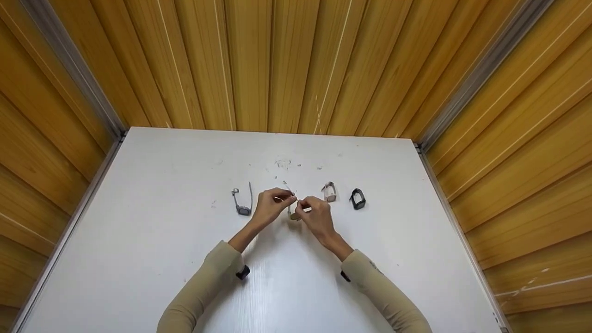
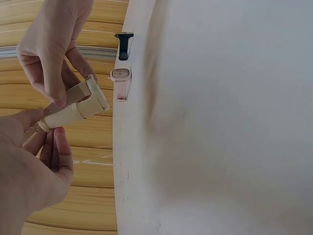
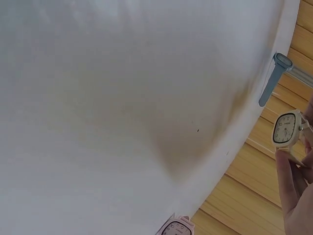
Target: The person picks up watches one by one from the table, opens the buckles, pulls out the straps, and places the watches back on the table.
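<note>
Nearest us are the beige left sleeve [image 1: 199, 282] and right sleeve [image 1: 384, 286], at eight and four o'clock if we take the cream watch [image 2: 73, 111] as the centre of the head view's dial. Next come the left hand [image 1: 270, 208] and right hand [image 1: 319, 217], at either side of that watch and almost meeting. In the left wrist view we see the fingers of both hands pinching its strap [image 2: 62, 117], well back from the case [image 3: 285, 129], and the watch seems held off the table. We judge it light, with a soft, bendy strap, probably rubber or silicone, that gives under a pinch and grips the skin a little; the case looks stiff and the dial cover perhaps smooth and prone to scratches. We would take hold by the strap's flat faces or the case edges, keeping thumbs off the dial. About it on the white table [image 1: 138, 208], we find a blue-grey watch [image 1: 243, 211] at nine o'clock with its strap spread, a pink watch [image 1: 330, 198] at two and a black watch [image 1: 359, 205] near three, both with looped straps. Farthest, at twelve, stands the wood-patterned wall [image 1: 291, 64].
</note>
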The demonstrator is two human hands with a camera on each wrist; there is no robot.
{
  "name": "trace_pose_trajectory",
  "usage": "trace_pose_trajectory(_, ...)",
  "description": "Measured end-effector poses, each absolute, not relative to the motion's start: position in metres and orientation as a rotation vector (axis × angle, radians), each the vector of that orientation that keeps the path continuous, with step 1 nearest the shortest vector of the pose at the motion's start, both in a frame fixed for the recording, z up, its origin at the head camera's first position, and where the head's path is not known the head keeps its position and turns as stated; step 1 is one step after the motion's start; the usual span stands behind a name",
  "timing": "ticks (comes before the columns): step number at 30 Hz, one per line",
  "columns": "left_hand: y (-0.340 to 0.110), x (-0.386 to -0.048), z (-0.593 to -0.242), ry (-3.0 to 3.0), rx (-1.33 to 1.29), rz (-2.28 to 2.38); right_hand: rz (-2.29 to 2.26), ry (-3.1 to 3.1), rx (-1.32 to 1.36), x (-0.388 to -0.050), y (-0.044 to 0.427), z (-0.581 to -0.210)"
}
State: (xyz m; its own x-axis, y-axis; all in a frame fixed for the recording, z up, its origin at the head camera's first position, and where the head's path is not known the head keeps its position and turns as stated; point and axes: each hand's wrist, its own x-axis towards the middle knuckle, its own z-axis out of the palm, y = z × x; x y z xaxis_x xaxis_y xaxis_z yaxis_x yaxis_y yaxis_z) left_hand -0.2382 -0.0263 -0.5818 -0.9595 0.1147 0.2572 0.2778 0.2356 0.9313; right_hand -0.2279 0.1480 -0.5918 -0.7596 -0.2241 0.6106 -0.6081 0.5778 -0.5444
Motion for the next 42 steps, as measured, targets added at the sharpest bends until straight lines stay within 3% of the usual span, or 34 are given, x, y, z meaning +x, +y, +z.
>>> trace_pose_trajectory(15,-0.0262,-0.2383,-0.5783,-2.301,-0.408,-1.857,1.181,-2.370,0.594,-0.2301,0.1486,-0.5915)
trace_pose_trajectory(26,-0.0283,-0.2355,-0.5788,-2.346,-0.455,-1.795,0.908,-2.340,0.692,-0.2294,0.1490,-0.5921)
trace_pose_trajectory(42,-0.0266,-0.2352,-0.5782,-2.306,-0.332,-1.869,1.050,-2.371,0.661,-0.2291,0.1555,-0.5932)
